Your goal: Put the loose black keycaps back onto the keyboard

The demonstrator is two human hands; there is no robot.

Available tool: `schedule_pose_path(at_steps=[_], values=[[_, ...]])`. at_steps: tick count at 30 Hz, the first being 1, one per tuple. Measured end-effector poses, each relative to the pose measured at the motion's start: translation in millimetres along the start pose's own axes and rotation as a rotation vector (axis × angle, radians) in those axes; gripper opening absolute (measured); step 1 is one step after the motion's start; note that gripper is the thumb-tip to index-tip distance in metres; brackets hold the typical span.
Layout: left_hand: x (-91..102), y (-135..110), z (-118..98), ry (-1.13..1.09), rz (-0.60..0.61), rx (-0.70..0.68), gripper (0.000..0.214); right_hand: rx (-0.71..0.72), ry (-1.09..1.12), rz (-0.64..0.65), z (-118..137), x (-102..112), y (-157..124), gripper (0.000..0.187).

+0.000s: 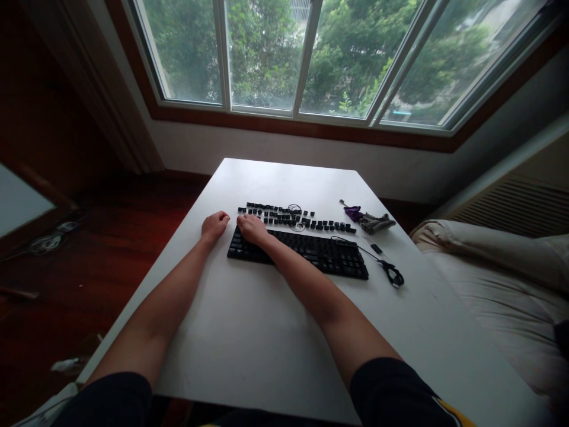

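A black keyboard (pixel 329 254) lies across the white table (pixel 240 332), its left part covered by my right hand and forearm. My right hand (pixel 252 229) is over the keyboard's upper left end, its fingers curled together. What they hold, if anything, is hidden. Just left of the keyboard, my left hand (pixel 216 226) rests on the table with its fingers closed. I cannot make out anything in it. Loose black keycaps (pixel 331 226) are laid out in rows behind the keyboard. Small wire loops (pixel 294 209) lie among them.
Right of the keyboard is a coiled black USB cable (pixel 393 275), with a small black piece (pixel 376 248) behind it. A grey cloth-like bundle (pixel 377 223) and a purple item (pixel 352 213) lie at the back right. A couch (pixel 480 279) stands beside the table's right edge.
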State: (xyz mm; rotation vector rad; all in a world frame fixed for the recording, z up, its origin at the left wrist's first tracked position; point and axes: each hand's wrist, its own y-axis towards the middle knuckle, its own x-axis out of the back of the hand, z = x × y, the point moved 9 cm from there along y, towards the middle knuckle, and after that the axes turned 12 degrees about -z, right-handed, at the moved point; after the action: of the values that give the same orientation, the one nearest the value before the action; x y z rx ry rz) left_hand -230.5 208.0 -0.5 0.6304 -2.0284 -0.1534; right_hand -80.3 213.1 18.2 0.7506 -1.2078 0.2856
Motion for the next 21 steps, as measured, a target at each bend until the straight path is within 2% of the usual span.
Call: schedule_pose_path(at_steps=[11, 14, 17, 21], values=[[-0.7, 0, -1, -0.016, -0.023, -0.023, 0.030, 0.064, 0.029, -0.018, -2, -3, -3, 0.032], [-0.4, -1, -2, -0.011, -0.013, -0.010, 0.030, 0.041, 0.058, -0.006, -4, -2, -3, 0.034], [1.0, -2, -3, -0.003, -0.006, 0.001, 0.030, 0.001, 0.077, -0.018, -9, 7, -2, 0.033], [1.1, -1, -2, -0.008, -0.006, -0.003, 0.029, -0.059, 0.019, -0.113, -30, 34, 0, 0.026]])
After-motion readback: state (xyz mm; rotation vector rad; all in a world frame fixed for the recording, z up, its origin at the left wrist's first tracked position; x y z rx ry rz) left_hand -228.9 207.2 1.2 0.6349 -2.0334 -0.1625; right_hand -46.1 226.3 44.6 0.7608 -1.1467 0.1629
